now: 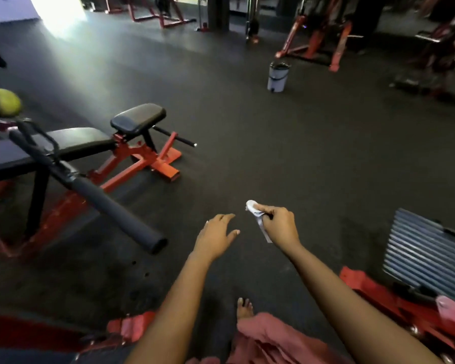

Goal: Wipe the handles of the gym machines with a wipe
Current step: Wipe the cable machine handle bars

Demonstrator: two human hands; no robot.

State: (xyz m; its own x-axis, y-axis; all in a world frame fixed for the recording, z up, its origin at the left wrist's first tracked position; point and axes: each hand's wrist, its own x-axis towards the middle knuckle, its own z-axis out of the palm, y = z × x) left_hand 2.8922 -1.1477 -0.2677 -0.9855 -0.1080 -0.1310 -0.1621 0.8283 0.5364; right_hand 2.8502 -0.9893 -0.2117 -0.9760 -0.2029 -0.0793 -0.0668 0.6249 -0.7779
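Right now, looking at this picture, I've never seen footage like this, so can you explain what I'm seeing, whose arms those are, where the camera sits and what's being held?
This is one picture from a camera worn on a person's head, looking forward and down. The two bare arms reaching in from the bottom edge are the wearer's own; there is no robot. The right hand pinches a white wipe. The left hand is open and holds nothing. The place is a gym with a dark floor. On the left stands a red-framed machine with black pads, and a long black padded handle points toward the camera; neither hand touches it. Farther off stands a pale bin, and at the right is a ribbed grey plate.
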